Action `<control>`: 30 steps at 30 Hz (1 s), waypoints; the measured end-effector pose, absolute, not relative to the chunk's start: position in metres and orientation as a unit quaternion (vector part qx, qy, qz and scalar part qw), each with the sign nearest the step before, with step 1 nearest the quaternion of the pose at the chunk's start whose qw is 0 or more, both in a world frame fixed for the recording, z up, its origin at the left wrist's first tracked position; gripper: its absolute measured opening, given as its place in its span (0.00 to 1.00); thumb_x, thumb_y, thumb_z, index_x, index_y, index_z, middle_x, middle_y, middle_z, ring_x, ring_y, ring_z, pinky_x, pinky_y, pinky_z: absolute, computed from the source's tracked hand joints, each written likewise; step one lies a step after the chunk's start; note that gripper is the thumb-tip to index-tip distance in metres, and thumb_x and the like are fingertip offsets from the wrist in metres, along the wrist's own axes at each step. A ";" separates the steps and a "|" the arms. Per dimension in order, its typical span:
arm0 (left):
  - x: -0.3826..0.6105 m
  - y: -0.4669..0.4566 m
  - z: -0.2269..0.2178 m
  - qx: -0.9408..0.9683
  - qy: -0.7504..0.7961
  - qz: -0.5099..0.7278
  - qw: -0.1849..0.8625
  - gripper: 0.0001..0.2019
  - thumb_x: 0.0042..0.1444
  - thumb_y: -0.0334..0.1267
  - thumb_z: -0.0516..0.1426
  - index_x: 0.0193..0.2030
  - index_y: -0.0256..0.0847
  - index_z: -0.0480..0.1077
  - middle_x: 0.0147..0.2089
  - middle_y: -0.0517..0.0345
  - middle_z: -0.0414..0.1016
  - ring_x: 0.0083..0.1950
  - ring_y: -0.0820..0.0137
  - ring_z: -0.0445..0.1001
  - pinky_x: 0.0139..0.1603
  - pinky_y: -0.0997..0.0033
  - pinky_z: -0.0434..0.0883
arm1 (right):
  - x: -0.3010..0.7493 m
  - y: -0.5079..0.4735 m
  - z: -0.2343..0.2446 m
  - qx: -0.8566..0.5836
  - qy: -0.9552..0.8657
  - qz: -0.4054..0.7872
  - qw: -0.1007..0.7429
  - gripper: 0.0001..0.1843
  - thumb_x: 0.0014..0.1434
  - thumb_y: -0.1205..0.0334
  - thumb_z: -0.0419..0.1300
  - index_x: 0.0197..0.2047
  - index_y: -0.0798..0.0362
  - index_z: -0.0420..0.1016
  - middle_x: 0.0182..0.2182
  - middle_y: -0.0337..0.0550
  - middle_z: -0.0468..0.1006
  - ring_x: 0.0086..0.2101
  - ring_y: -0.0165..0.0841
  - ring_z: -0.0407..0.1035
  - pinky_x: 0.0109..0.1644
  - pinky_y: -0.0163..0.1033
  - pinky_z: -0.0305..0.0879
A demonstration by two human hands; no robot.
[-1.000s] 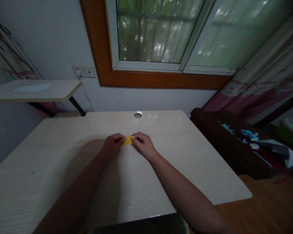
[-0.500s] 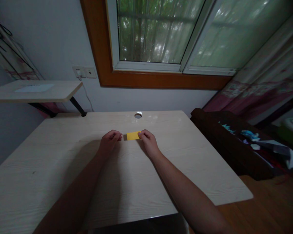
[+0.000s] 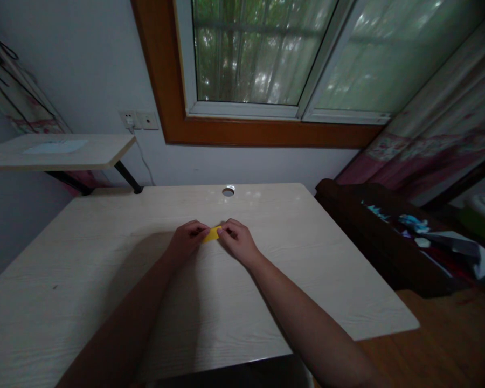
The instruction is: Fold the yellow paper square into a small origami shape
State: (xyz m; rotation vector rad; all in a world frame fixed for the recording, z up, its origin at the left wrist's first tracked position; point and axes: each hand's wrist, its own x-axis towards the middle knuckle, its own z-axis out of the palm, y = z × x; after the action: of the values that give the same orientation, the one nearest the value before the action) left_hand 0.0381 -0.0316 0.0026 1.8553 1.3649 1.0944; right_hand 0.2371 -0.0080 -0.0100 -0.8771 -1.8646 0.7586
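Observation:
A small yellow piece of paper (image 3: 212, 234) is held between my two hands, just above or on the pale wooden desk (image 3: 307, 269); the exact height I cannot tell. My left hand (image 3: 188, 238) pinches its left end between thumb and fingers. At the other end, my right hand (image 3: 239, 241) grips it the same way. Fingers cover both ends, so only the middle strip of the paper shows, slightly tilted.
A round cable hole (image 3: 228, 192) is near the desk's back edge. On the left stands a raised shelf (image 3: 105, 153) on black legs. A dark brown piece of furniture (image 3: 355, 237) with assorted items is at the right. Something dark (image 3: 242, 374) lies along the front edge.
My left hand has moved right and taken hold of the paper's left end. My right hand has shifted slightly left and down, and the paper is now tilted and more covered.

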 end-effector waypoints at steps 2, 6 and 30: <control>0.038 -0.032 0.003 0.697 0.511 0.409 0.293 0.12 0.58 0.45 0.56 0.34 0.40 0.77 0.33 0.57 0.75 0.34 0.70 0.72 0.36 0.73 0.67 | 0.237 -0.008 -0.010 -0.353 -0.761 0.301 0.453 0.10 0.63 0.59 0.57 0.33 0.52 0.75 0.29 0.40 0.71 0.32 0.32 0.67 0.35 0.35 0.60; 0.039 -0.034 0.005 0.695 0.513 0.410 0.292 0.12 0.59 0.44 0.56 0.34 0.39 0.76 0.32 0.57 0.75 0.33 0.71 0.71 0.35 0.73 0.67 | 0.236 -0.009 -0.010 -0.354 -0.766 0.301 0.444 0.10 0.63 0.59 0.57 0.34 0.52 0.76 0.29 0.41 0.71 0.32 0.32 0.67 0.35 0.35 0.60; 0.039 -0.031 -0.003 0.753 0.497 0.377 0.210 0.10 0.59 0.42 0.56 0.34 0.41 0.76 0.33 0.57 0.75 0.35 0.70 0.72 0.38 0.71 0.67 | 0.236 -0.009 -0.007 -0.336 -0.800 0.273 0.416 0.05 0.62 0.64 0.58 0.36 0.51 0.76 0.31 0.41 0.75 0.35 0.33 0.69 0.39 0.36 0.64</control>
State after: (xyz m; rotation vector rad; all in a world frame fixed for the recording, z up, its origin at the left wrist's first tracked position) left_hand 0.0389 -0.0308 -0.0028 2.0926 1.3822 1.0477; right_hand 0.2355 -0.0094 -0.0066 -0.8447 -2.0079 0.6856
